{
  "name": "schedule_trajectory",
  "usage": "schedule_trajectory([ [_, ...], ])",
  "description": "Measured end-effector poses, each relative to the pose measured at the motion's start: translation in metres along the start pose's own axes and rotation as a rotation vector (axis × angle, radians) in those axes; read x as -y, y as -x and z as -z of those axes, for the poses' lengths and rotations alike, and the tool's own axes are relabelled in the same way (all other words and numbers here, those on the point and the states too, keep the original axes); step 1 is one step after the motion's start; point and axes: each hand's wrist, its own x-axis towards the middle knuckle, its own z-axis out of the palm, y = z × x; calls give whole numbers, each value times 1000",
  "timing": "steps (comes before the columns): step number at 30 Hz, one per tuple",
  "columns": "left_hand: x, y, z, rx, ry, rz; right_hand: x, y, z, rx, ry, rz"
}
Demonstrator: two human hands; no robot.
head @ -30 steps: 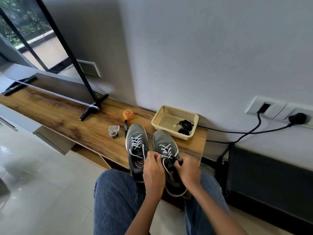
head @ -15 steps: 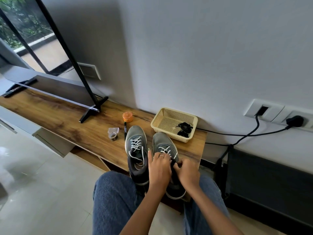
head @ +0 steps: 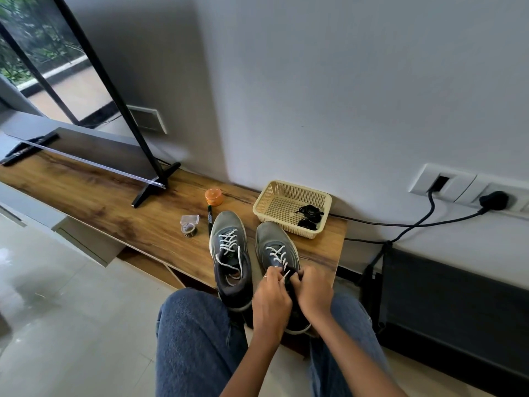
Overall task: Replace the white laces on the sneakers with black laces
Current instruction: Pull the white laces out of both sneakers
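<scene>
Gripping the white lace at the right sneaker throat: left hand and right hand, equally near. Shoe's long axis runs near-to-far; toe points far.

**Both hands at right sneaker's laces**

Two grey sneakers on wooden worktop, toes toward wall. Left hand and right hand pinch the white lace at the right sneaker. Left sneaker laced white. Black laces lie in cream basket, far right.
</scene>
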Motion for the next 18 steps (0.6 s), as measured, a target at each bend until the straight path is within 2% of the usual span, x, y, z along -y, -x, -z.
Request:
schedule_trajectory([
  [13,8,5,-2,30,150,-11,0,-4,-4,9,41,-27],
  [18,13,8,-4,-5,151,-18,0,-2,-5,1,56,-7],
])
